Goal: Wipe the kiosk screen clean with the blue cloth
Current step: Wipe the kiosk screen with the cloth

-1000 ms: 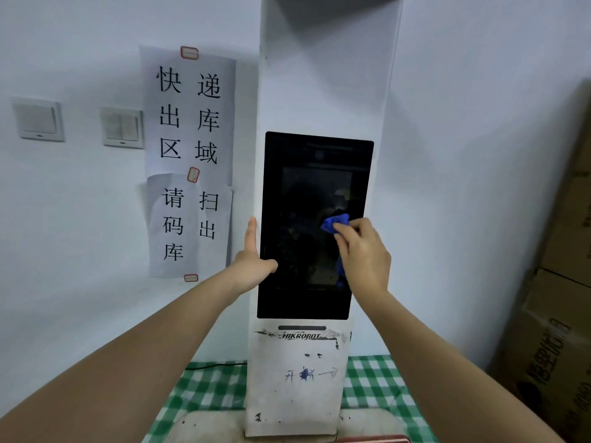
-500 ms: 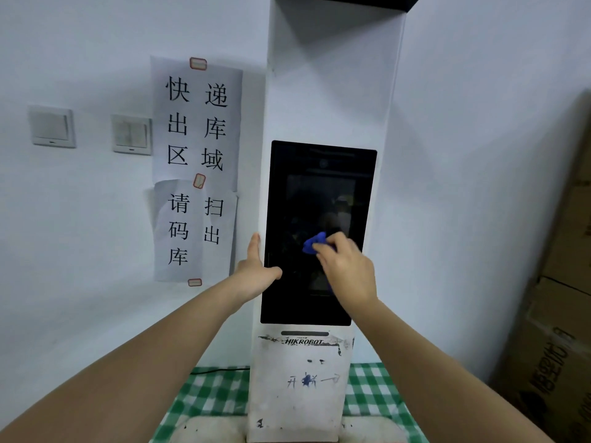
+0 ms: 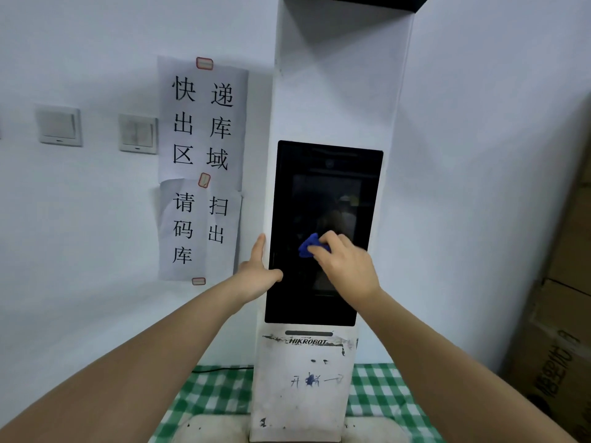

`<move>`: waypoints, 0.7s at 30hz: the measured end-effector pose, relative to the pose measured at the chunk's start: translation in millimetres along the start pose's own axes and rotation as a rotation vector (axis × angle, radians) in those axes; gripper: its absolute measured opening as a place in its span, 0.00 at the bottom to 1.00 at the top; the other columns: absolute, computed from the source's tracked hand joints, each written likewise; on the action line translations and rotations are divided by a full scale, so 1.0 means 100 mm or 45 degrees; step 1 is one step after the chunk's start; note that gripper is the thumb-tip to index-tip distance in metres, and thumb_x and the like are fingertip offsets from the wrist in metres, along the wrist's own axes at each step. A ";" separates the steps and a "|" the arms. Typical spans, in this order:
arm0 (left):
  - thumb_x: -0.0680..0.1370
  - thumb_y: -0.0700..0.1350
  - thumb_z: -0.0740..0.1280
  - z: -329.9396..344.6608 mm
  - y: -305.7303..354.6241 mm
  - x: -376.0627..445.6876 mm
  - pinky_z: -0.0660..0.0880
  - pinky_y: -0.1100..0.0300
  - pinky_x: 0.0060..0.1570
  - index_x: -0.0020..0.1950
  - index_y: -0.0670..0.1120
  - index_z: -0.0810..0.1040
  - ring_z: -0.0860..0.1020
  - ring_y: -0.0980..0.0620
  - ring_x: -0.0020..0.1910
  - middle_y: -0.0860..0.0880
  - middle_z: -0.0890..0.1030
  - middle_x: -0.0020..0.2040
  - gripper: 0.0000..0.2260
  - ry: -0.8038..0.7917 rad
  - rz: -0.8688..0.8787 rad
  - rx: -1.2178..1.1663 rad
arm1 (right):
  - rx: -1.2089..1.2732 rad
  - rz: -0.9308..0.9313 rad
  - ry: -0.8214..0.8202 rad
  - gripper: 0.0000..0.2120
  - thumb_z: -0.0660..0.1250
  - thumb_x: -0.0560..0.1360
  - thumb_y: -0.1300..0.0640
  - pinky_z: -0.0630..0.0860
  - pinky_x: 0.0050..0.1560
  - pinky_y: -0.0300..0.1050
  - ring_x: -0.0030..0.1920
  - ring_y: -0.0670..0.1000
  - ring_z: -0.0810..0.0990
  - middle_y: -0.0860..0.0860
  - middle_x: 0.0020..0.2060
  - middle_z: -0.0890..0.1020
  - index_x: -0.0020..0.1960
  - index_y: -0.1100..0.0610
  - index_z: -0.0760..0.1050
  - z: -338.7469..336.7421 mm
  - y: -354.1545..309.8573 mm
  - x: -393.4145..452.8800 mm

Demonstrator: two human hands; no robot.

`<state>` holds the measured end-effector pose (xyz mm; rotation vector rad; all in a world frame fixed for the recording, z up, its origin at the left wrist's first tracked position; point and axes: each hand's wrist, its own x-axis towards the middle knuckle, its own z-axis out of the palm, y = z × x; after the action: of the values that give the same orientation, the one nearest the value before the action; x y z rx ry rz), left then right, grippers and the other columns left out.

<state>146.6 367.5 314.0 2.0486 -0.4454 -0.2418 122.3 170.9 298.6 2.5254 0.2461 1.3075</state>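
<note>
1. The left hand [image 3: 256, 276] grips the kiosk's [image 3: 335, 91] left edge, index finger stretched up the side and thumb laid on the screen [image 3: 323, 203], likely to steady the tall tower against the push of wiping
2. The right hand [image 3: 347, 266] presses the cloth [image 3: 308, 247] on the middle of the screen, fingers curled together around it
3. The bunched cloth pokes out left of the fingertips [image 3: 316, 249], the rest hidden under the hand

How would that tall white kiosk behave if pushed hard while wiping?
Probably apt to tip: the kiosk is tall and narrow. The left hand braces its edge, suggesting it could shift. The blue cloth looks soft and bunched.
</note>
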 end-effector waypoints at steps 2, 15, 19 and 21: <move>0.77 0.43 0.61 -0.01 0.00 -0.01 0.71 0.54 0.58 0.76 0.63 0.41 0.70 0.48 0.54 0.44 0.67 0.68 0.37 -0.016 0.007 0.007 | 0.074 0.104 0.000 0.15 0.74 0.69 0.57 0.71 0.28 0.45 0.43 0.54 0.77 0.52 0.47 0.78 0.55 0.54 0.79 -0.11 0.07 0.09; 0.78 0.44 0.60 -0.02 -0.01 -0.05 0.71 0.54 0.61 0.77 0.63 0.42 0.72 0.48 0.52 0.41 0.70 0.67 0.36 -0.027 -0.015 0.026 | 0.012 0.129 0.047 0.17 0.75 0.68 0.57 0.71 0.26 0.43 0.44 0.54 0.77 0.51 0.48 0.77 0.57 0.53 0.78 -0.09 0.01 0.16; 0.78 0.44 0.60 -0.04 0.02 -0.08 0.69 0.53 0.64 0.77 0.62 0.41 0.69 0.47 0.59 0.45 0.65 0.72 0.36 -0.041 -0.005 0.005 | 0.307 0.656 0.168 0.11 0.64 0.77 0.53 0.73 0.36 0.45 0.47 0.47 0.74 0.47 0.51 0.76 0.59 0.53 0.77 -0.23 -0.11 0.34; 0.78 0.44 0.60 -0.01 0.04 -0.08 0.68 0.59 0.59 0.77 0.61 0.42 0.70 0.49 0.54 0.45 0.67 0.70 0.35 -0.027 -0.011 0.019 | 0.263 0.533 0.102 0.11 0.65 0.76 0.54 0.76 0.36 0.49 0.46 0.50 0.75 0.49 0.51 0.76 0.57 0.54 0.76 -0.17 -0.25 0.28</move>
<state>138.4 369.8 317.5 2.0644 -0.4532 -0.2662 124.2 204.9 321.6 2.8053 -0.1507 1.6091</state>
